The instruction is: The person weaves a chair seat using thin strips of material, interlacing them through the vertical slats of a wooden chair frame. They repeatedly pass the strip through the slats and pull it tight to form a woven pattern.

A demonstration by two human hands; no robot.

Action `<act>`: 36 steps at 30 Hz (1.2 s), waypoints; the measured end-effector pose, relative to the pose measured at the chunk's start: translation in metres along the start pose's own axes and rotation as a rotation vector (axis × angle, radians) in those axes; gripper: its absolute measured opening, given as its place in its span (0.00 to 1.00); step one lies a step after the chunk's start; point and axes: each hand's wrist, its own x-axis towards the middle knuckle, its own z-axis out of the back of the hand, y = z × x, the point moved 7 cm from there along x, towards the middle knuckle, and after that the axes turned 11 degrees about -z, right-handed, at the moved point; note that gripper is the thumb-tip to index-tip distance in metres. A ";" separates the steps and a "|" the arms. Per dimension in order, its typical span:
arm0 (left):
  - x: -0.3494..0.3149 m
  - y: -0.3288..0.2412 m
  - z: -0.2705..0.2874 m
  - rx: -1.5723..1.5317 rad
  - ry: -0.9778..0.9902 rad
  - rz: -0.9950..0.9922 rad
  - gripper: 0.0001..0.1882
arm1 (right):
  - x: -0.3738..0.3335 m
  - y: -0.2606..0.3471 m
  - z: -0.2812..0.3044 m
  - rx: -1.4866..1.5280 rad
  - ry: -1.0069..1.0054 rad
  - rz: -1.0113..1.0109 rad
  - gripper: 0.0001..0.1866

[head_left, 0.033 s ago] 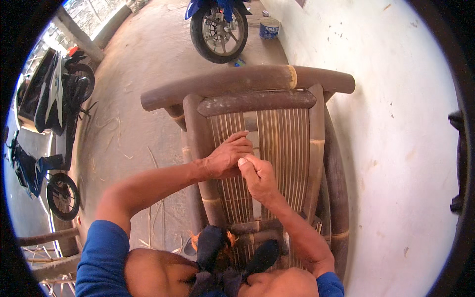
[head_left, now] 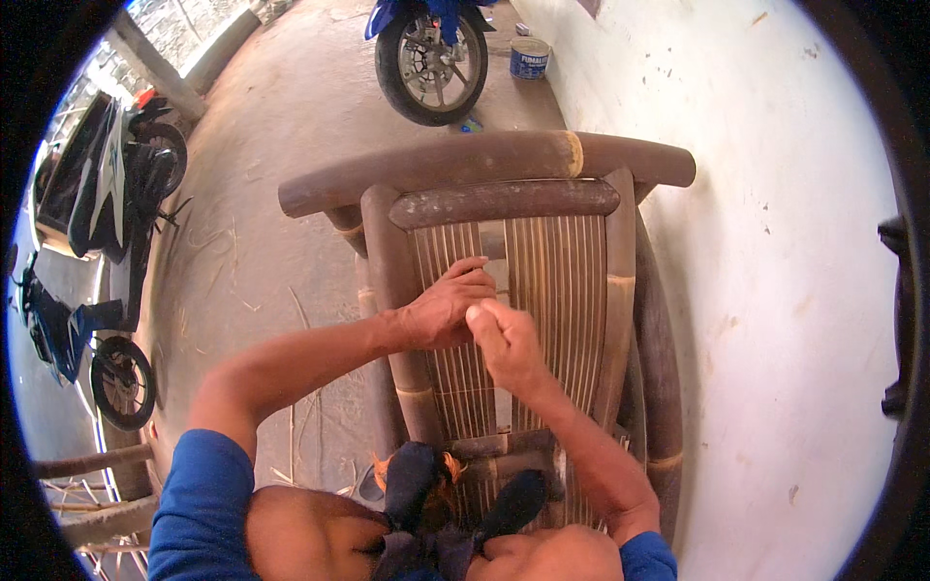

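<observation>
In front of me stands a brown bamboo chair frame [head_left: 391,290] with a panel of thin bamboo slats [head_left: 557,300]. A narrow gap [head_left: 503,412] runs lengthwise between the slats. My left hand [head_left: 449,308] lies over the left slats beside this gap, palm down, its fingers bent together and the index finger straighter. Right against it, my right hand [head_left: 509,347] is closed in a fist, thumb along the top. Whatever the two hands grip is hidden by the fingers. A thick bamboo rail [head_left: 436,160] crosses the far end of the panel.
A white wall [head_left: 775,290] rises close on the right. Ahead are a motorbike wheel [head_left: 431,63] and a blue-and-white can [head_left: 529,60]. Motorbikes [head_left: 107,203] stand at the left. Loose strips [head_left: 310,426] lie on the floor beside the chair, and dark shapes [head_left: 412,479] with orange bits sit before me.
</observation>
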 end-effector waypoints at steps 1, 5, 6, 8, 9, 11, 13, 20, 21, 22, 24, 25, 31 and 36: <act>-0.001 0.002 0.002 -0.075 -0.047 0.008 0.18 | 0.006 0.003 0.002 -0.029 0.008 -0.013 0.21; 0.001 0.010 0.000 -0.105 -0.066 0.070 0.17 | 0.020 0.011 0.006 -0.023 0.026 -0.027 0.22; 0.002 0.011 0.001 -0.101 -0.080 0.069 0.16 | 0.021 0.007 0.011 0.041 0.005 -0.094 0.22; 0.001 0.012 -0.001 -0.117 -0.048 0.089 0.14 | 0.021 0.005 0.012 0.186 0.058 -0.121 0.21; 0.001 0.011 0.002 -0.086 -0.064 0.070 0.13 | 0.021 0.004 0.017 0.260 0.072 -0.136 0.20; 0.003 0.007 0.007 -0.040 -0.087 0.027 0.12 | 0.019 0.005 0.029 0.215 0.066 -0.117 0.19; 0.006 0.003 0.008 -0.012 -0.041 0.043 0.09 | 0.008 0.013 0.048 0.058 -0.011 -0.011 0.19; 0.016 -0.040 0.027 0.031 0.078 -0.087 0.07 | -0.110 0.008 0.199 -0.625 -0.787 -0.051 0.17; 0.013 -0.046 0.037 0.057 0.053 -0.088 0.07 | -0.127 0.000 0.216 -0.775 -0.833 -0.136 0.18; 0.011 -0.047 0.048 0.074 0.031 -0.068 0.08 | -0.142 -0.010 0.230 -0.915 -0.871 -0.234 0.18; 0.001 -0.046 0.075 0.099 -0.053 0.025 0.08 | -0.172 -0.036 0.254 -0.970 -0.893 -0.431 0.25; -0.004 -0.044 0.089 0.118 -0.101 0.073 0.08 | -0.184 -0.049 0.261 -0.967 -0.890 -0.488 0.30; -0.080 -0.044 0.158 0.303 -0.480 0.428 0.12 | -0.213 -0.117 0.281 -0.951 -0.595 -0.773 0.44; -0.175 -0.042 0.180 0.235 -0.730 0.745 0.20 | -0.212 -0.133 0.293 -0.670 -0.443 -0.858 0.44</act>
